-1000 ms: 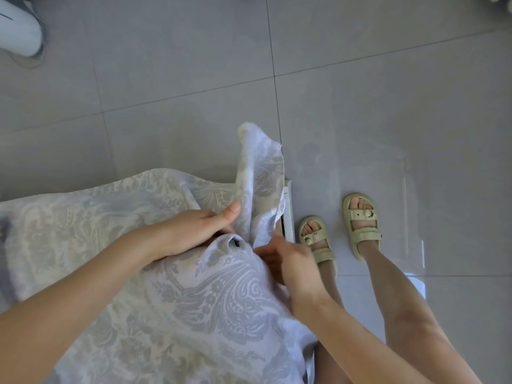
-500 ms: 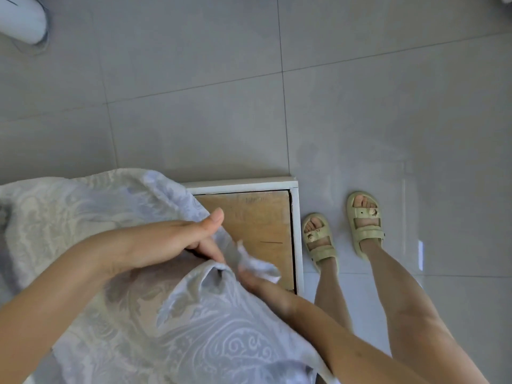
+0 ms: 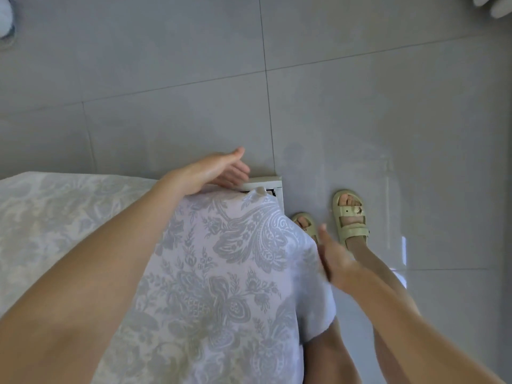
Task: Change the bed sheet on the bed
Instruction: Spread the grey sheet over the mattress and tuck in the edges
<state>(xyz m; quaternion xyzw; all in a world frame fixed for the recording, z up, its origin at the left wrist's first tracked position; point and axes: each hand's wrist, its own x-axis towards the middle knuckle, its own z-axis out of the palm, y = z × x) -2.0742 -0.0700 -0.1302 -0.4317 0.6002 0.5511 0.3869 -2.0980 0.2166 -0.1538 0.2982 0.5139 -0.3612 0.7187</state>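
A pale lilac bed sheet with a grey and cream floral pattern lies spread over the bed, and its corner reaches almost to the white corner of the bed frame. My left hand rests on the far edge of the sheet beside that corner, fingers straight and relaxed. My right hand hovers at the sheet's right side edge with its fingers extended; it is blurred and holds nothing that I can see.
Grey floor tiles surround the bed. My feet in pale green sandals stand just right of the bed corner. White objects sit at the top left and top right edges.
The sheet's corner, bunched in both hands before, now lies flat over the wooden board and bed corner. Both hands have let go and opened.
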